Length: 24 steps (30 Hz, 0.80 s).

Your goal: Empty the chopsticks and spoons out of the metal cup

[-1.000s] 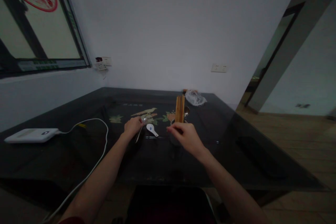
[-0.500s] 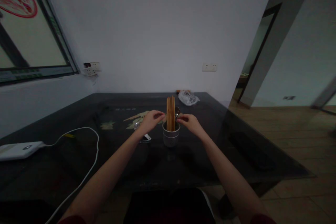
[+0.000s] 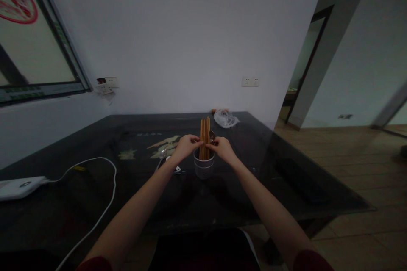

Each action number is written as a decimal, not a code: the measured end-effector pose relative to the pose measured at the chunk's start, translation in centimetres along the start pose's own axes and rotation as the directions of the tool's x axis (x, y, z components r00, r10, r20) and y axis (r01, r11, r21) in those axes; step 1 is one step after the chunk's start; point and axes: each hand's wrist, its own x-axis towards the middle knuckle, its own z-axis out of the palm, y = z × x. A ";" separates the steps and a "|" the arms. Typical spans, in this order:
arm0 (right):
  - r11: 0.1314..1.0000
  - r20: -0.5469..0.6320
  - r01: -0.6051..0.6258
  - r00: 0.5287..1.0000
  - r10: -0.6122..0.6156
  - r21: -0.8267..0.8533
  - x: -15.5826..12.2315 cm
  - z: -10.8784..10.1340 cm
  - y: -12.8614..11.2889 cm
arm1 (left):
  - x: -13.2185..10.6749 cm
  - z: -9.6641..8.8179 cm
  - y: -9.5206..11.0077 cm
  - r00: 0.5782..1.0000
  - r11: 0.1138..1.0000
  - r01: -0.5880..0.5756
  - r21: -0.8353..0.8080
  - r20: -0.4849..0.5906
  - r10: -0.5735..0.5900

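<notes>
Head view, dim light. Both bare hands are at a bundle of wooden chopsticks (image 3: 204, 129), which stands upright in a grey metal-looking cup (image 3: 204, 170) on a glossy black table (image 3: 203, 203).

Left hand (image 3: 187, 145): fingers bent, thumb and fingertips close together, tips at the left side of the bundle near the cup's rim. Right hand (image 3: 223, 148): much the same shape, mirrored, tips at the right side, low on the sticks. Cannot tell whether either hand pinches a stick or only touches; detail too small.

A metal spoon (image 3: 212, 135) stands bowl-up in the cup, behind and to the right of the chopsticks, just beyond the right fingertips.

Left of the cup, by the left forearm: a second, shiny spoon (image 3: 163, 153) lies on the table, and a white spoon (image 3: 178, 169) partly covered by the forearm. A pale bird design (image 3: 163, 144) marks the tabletop beyond them.

Far edge: crumpled clear plastic bag (image 3: 226, 119) near the wall. Far left: white device (image 3: 22, 188) with a white cable (image 3: 114, 178) looping toward the near edge. Right side: long dark flat object (image 3: 301, 182), too dim to name.
</notes>
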 end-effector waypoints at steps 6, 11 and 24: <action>0.998 0.015 0.024 1.000 -0.025 0.059 0.0 0.2 0.1 | 0.3 0.5 -0.5 1.000 1.000 -0.006 -0.013 0.008 0.006; 0.988 -0.003 0.048 0.999 -0.048 0.149 0.0 0.5 0.4 | 0.0 0.3 -0.3 1.000 0.998 -0.021 -0.054 0.006 0.021; 0.964 -0.085 0.083 0.994 -0.063 0.253 -0.8 0.5 -0.2 | -1.0 -0.1 0.9 0.998 0.999 -0.054 -0.006 -0.045 0.053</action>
